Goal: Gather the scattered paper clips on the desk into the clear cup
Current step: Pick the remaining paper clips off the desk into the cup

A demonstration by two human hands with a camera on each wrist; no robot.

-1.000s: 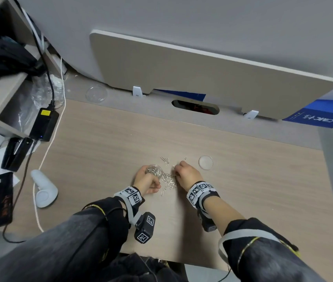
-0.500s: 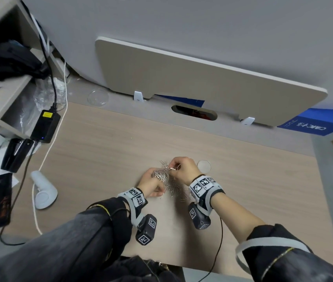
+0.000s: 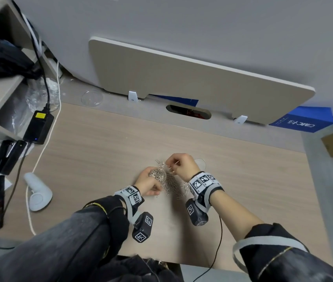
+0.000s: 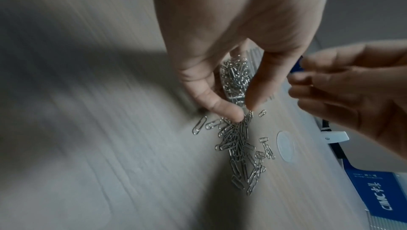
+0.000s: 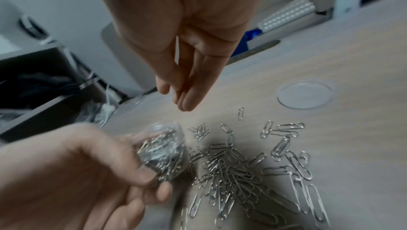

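Note:
My left hand (image 3: 149, 183) grips the clear cup (image 3: 158, 175), which is packed with silver paper clips; it shows between thumb and finger (image 4: 234, 80) and looks blurred in the right wrist view (image 5: 163, 152). A loose pile of paper clips (image 3: 171, 187) (image 4: 240, 148) (image 5: 231, 171) lies on the desk just right of the cup. My right hand (image 3: 179, 165) hovers above the cup and pile, thumb against fingers (image 5: 187, 101). The head view shows a thin clip at its fingertips; the wrist view shows none.
A clear round lid (image 3: 200, 162) (image 5: 305, 95) lies flat right of the pile. A white controller (image 3: 37, 192), a black power adapter (image 3: 38, 127) and cables sit at the left. A clear dish (image 3: 91, 98) and cable slot (image 3: 188, 111) are at the back.
My right hand has risen from the pile on the desk to just above the cup. My left hand keeps hold of the cup and has barely shifted.

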